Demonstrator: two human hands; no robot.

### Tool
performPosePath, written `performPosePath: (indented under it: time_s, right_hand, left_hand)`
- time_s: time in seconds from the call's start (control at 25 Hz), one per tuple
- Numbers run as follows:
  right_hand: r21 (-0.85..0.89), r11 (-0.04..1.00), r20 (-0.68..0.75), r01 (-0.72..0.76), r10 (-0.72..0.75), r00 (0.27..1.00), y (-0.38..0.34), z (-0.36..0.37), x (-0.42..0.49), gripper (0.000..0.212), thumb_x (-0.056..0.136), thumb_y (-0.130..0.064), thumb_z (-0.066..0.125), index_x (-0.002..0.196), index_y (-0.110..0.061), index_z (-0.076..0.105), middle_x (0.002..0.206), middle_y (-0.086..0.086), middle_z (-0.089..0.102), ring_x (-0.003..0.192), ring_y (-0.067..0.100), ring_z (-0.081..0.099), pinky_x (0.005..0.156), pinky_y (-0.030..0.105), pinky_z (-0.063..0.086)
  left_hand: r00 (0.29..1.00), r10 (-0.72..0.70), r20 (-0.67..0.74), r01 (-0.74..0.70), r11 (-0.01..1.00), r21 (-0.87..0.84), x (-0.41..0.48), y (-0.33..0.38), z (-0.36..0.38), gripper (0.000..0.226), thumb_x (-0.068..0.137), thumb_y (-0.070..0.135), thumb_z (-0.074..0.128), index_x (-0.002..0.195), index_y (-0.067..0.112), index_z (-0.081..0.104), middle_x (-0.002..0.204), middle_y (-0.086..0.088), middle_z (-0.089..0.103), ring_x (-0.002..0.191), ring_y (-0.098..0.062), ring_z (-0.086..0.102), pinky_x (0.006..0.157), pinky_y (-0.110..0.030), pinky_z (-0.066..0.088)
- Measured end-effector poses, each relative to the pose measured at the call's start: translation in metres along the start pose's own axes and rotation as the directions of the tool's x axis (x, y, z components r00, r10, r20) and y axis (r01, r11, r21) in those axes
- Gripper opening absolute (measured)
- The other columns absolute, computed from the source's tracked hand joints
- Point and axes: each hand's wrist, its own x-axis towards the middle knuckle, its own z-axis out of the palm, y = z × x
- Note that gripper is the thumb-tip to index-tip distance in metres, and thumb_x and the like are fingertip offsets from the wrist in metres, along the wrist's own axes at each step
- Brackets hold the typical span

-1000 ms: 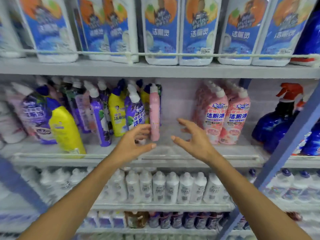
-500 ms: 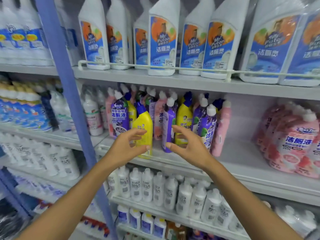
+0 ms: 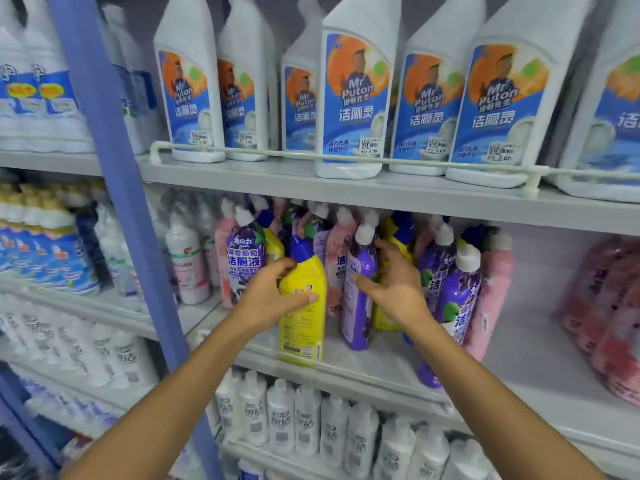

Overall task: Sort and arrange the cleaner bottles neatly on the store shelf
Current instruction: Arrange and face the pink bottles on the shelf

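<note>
My left hand (image 3: pixel 266 296) grips the yellow bottle (image 3: pixel 304 327), label unreadable, at the middle shelf (image 3: pixel 519 344) front. My right hand (image 3: pixel 394 289) curls round the purple bottle (image 3: pixel 356 317) beside it; upper white bottles (image 3: pixel 353 98) read "Mr Puton".

Single head view, wide-angle, facing forward-down at middle shelf (image 3: pixel 526 344), near.

The yellow plastic bottle with a blue cap (image 3: pixel 304 334) has a smooth, glossy skin and a flat printed label low on its front. The purple plastic bottle with a white cap (image 3: pixel 358 320) beside it shines the same way. The tall white plastic bottles (image 3: pixel 353 98) above look matt, their blue labels glossier. The grey shelf boards (image 3: pixel 311 188) and the blue upright post (image 3: pixel 114 168) look like smooth, matt painted metal. The thin white guard rail (image 3: pixel 277 155) looks smooth and coated.
</note>
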Motion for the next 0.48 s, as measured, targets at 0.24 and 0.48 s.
performPosePath:
  time_s: [0.24, 0.48]
  right_hand:
    - [-0.005, 1.0, -0.049, -0.014, 0.014, 0.999, 0.003, 0.007, 0.002, 0.069, 0.076, -0.024, 0.088, 0.137, -0.016, 0.058, 0.106, -0.003, 0.071, 0.087, 0.018, 0.069, 0.083, 0.035, 0.058]
    - [-0.14, 0.99, -0.118, -0.017, 0.001, 0.993, -0.017, -0.015, -0.03, 0.065, 0.076, -0.02, 0.087, 0.133, -0.017, 0.058, 0.1, -0.011, 0.066, 0.085, 0.001, 0.062, 0.079, 0.009, 0.05]
  left_hand:
    - [0.998, 0.052, -0.034, -0.053, 0.998, -0.03, 0.025, -0.001, 0.013, 0.052, 0.063, 0.035, 0.093, 0.107, 0.024, 0.067, 0.093, 0.007, 0.074, 0.087, -0.014, 0.071, 0.08, -0.04, 0.059]
    - [0.995, 0.097, 0.0, -0.097, 0.994, -0.04, 0.044, 0.0, 0.042, 0.059, 0.058, 0.049, 0.089, 0.108, 0.028, 0.066, 0.091, 0.009, 0.071, 0.086, -0.016, 0.068, 0.08, -0.039, 0.058]
